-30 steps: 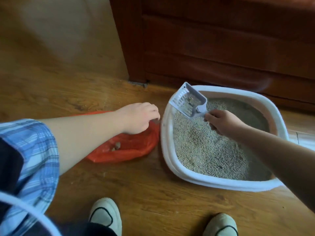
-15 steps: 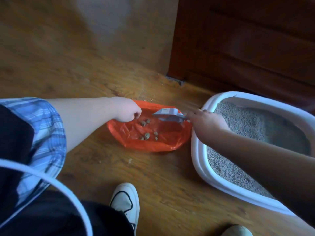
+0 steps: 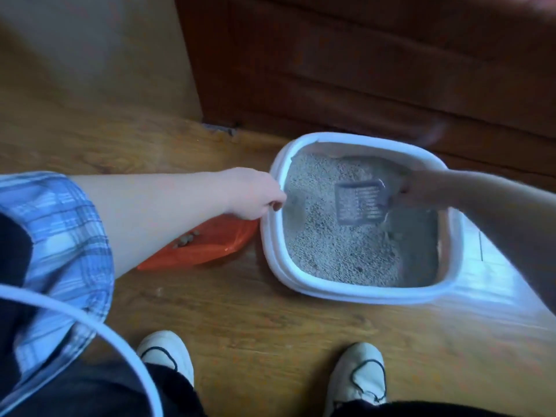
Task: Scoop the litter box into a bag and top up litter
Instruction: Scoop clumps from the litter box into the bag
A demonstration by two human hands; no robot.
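The litter box (image 3: 355, 291) sits on the wood floor (image 3: 270, 341). The orange bag (image 3: 210, 248) lies just beside it, at its 9 o'clock side. The right hand (image 3: 421, 191) comes in from 3 o'clock, with its fingers wrapped round the handle of the scoop (image 3: 359, 203). The scoop hangs over the middle of the box, a bit toward 12 o'clock. It looks empty, but the picture is blurry. The left hand (image 3: 255, 194) is at the box's 9 o'clock rim. Its fingers curl down onto the top edge of the bag and seem to pinch it. Some brown clumps (image 3: 186, 239) lie in the bag.

I think the step now is one more dig. To do it well, push the scoop's front edge low under the litter (image 3: 325, 251), near 6 o'clock, where a few dark bits show. Lift slowly and shake softly so the clean grains fall through the holes. Carry the scoop flat over the rim toward 9 o'clock, then tip it deep inside the bag. The left hand should hold the bag's mouth wide and close to the rim, so nothing lands on the floor.
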